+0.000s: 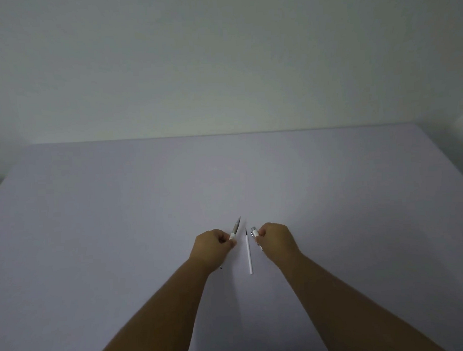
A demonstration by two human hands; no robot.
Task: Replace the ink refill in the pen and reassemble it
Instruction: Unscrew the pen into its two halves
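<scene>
My left hand (pixel 213 245) grips the front part of the pen (pixel 235 228), a white piece with a grey pointed tip that sticks up and to the right out of my fist. My right hand (pixel 277 240) is closed on the pen's other part (pixel 254 231), of which only a silver end shows at my fingers. Between my hands a thin white ink refill (pixel 249 253) lies on the table, its dark tip pointing away from me. A small dark bit pokes out below my left wrist; I cannot tell what it is.
The pale grey table (pixel 122 231) spreads wide around my hands. Its far edge meets a plain white wall (pixel 221 70). The table's left and right edges fall away at the sides of the view.
</scene>
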